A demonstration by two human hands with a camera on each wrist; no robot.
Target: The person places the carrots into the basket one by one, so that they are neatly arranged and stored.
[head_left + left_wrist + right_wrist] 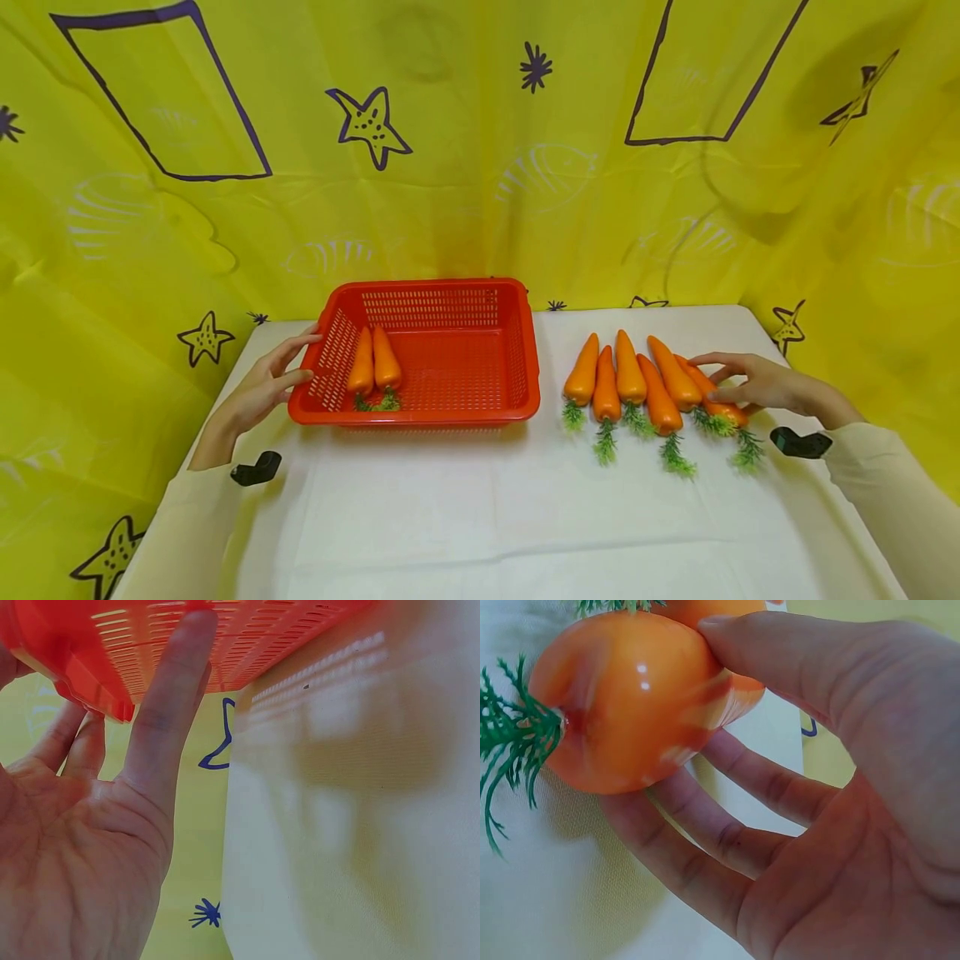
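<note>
My left hand (258,392) is at the left end of a red perforated plastic basket (450,416). Its straight thumb (169,697) touches the outer wall in the left wrist view, while the other fingers extend toward the rim. Inside the basket, two orange carrots (386,358) with green tops lie side by side. My right hand (780,387) holds the rightmost carrot (622,697) of a group on the table, thumb along its upper side and fingers around the lower side. Part of that carrot is hidden behind the thumb in the right wrist view.
Several more carrots (628,371) lie in a row left of my right hand, tips pointing away. A white cloth covers the table (420,517). Yellow patterned curtain (465,208) hangs close behind the table and along both sides.
</note>
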